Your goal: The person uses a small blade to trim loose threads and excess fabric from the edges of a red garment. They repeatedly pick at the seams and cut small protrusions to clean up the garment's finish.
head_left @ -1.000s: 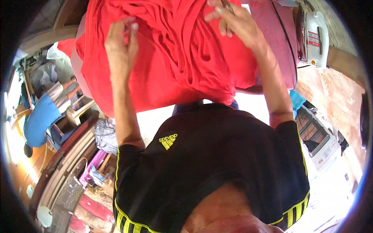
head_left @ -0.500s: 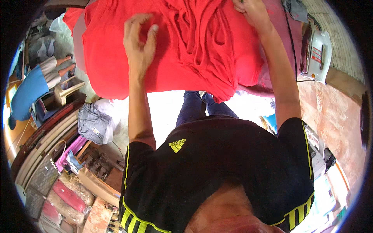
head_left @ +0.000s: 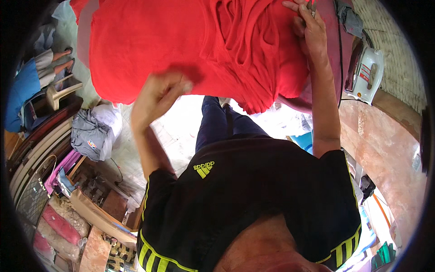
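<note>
A large red cloth point(head_left: 145, 45), gathered into folds on its right half, covers a padded mauve surface point(head_left: 301, 103) in front of me. My left hand point(head_left: 156, 97) hovers at the near edge of the cloth. It is blurred, with loosely bent fingers and nothing visible in it. Over the right side of the cloth is my right hand point(head_left: 311, 29), its index finger stretched left and other fingers bent. A small dark, shiny bit shows between those fingers, too small to name.
A white clothes iron point(head_left: 371, 75) stands right of the padded surface, past a black cord point(head_left: 340, 50). At left are a beige stool point(head_left: 61, 93), a grey cloth bundle point(head_left: 92, 133) and a person point(head_left: 27, 90) in blue. A grey cloth point(head_left: 350, 20) lies at the upper right.
My left hand has come back toward me, from over the cloth to its near edge. My right hand has shifted slightly right, its fingers spread differently. The whole view has swung a little.
</note>
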{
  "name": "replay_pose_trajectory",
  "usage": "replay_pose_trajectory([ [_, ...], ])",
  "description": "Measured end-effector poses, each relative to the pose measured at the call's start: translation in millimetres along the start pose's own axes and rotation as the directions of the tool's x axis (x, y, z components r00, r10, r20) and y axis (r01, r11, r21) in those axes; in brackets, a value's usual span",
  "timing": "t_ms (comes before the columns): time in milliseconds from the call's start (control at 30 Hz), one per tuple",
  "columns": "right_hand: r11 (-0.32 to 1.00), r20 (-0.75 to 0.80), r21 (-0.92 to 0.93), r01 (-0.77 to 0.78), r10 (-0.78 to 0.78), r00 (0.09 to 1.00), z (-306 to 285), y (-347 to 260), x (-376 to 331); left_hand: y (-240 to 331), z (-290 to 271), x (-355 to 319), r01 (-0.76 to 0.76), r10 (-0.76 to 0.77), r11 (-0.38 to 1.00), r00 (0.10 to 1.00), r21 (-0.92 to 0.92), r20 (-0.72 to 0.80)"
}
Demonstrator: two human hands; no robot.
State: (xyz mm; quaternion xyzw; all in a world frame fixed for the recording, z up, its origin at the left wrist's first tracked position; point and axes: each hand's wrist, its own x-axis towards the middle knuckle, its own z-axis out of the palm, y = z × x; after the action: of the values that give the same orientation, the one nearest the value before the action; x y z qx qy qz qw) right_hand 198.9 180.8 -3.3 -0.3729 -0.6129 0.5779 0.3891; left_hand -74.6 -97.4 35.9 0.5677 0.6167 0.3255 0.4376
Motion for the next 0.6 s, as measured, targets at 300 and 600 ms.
replay_pose_trajectory([
  [300, 0.996, 0.062, 0.046, -0.079, 0.076, 0.995, 2, -3, 20, 1, 48, 56, 0.011, 0.392, 0.759, 0.791, 0.651, -0.470],
  [600, 0.993, 0.031, 0.118, -0.009, 0.005, 1.000, 44, -19, 55, 1, 33, 156, -0.114, 0.217, 0.967, 0.834, 0.226, -0.507],
])
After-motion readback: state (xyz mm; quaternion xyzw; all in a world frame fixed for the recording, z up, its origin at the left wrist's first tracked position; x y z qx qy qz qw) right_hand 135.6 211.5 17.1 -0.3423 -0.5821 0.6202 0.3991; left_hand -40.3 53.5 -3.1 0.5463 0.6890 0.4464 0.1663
